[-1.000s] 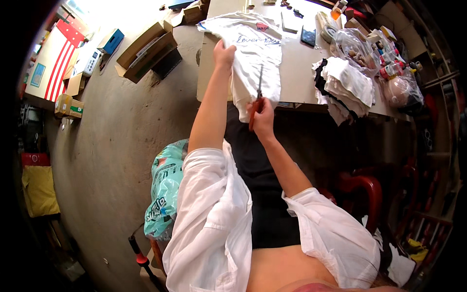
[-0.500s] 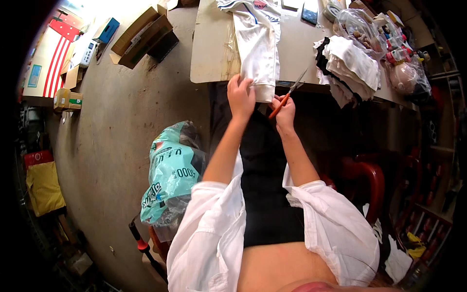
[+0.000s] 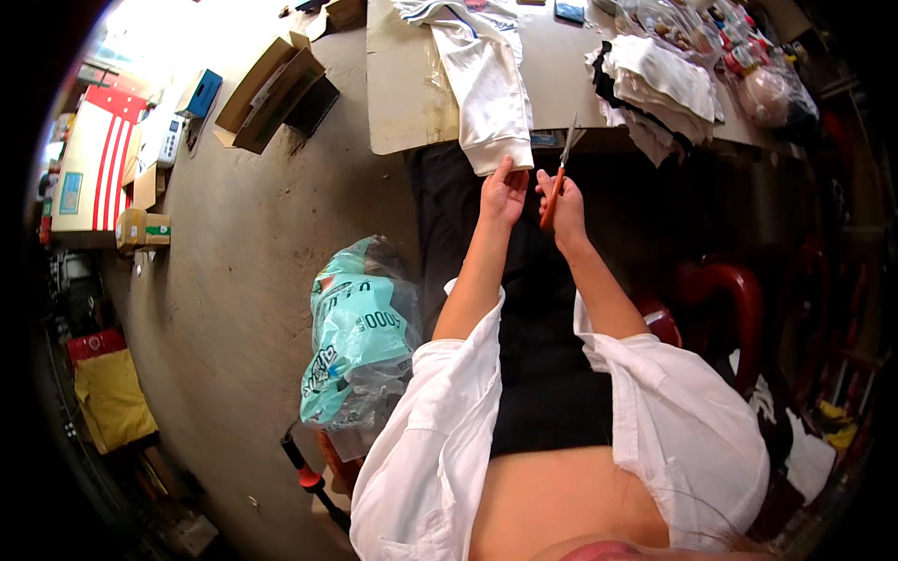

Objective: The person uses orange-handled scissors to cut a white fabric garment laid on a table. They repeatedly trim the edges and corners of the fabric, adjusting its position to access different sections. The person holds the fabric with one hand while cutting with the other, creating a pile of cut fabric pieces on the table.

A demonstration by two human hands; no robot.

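Note:
A white garment (image 3: pixel 482 93) with blue trim lies on the table, one long sleeve or leg hanging toward me over the front edge. My left hand (image 3: pixel 505 194) pinches the end of its ribbed cuff (image 3: pixel 505 157) between thumb and fingers. Just right of it, my right hand (image 3: pixel 567 213) is wrapped round scissors (image 3: pixel 553 196) with orange-red handles. Their blades point up and away from me, beside the cuff and apart from it. Whether the blades are parted is hard to make out.
A stack of white and black cloth pieces (image 3: pixel 659 84) hangs over the table's (image 3: pixel 402 112) right front edge. Behind it are clear bags (image 3: pixel 762 93) and a phone (image 3: pixel 569 11). A turquoise plastic bag (image 3: pixel 360 327) stands to my left; an opened cardboard box (image 3: pixel 267 93) lies beyond.
My left hand has shifted from the top of the cuff down to its end. The scissors have turned more upright in my right hand. The whole view has shifted slightly.

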